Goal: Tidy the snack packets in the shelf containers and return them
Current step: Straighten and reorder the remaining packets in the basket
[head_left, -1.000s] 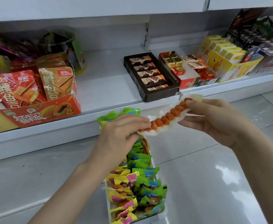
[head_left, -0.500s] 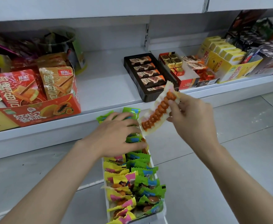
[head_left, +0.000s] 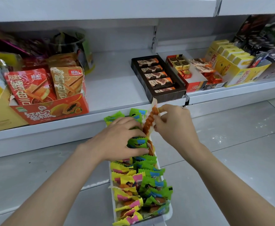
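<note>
Orange stick packet (head_left: 150,123) is pinched in my right hand (head_left: 174,126) fingers, upright over the tray (head_left: 167,215). My left hand (head_left: 118,141) lies spread, flat on green packets (head_left: 140,142).

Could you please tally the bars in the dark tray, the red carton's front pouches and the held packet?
Brown wrapped bars, dark plastic tray: 5
Front pouches, red cardboard carton: 2
Long clear packet of orange twists, right hand: 1
Total: 8

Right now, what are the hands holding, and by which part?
The right hand pinches the clear orange snack packet near its upper end. The left hand holds nothing; it rests on the green packets.
</note>
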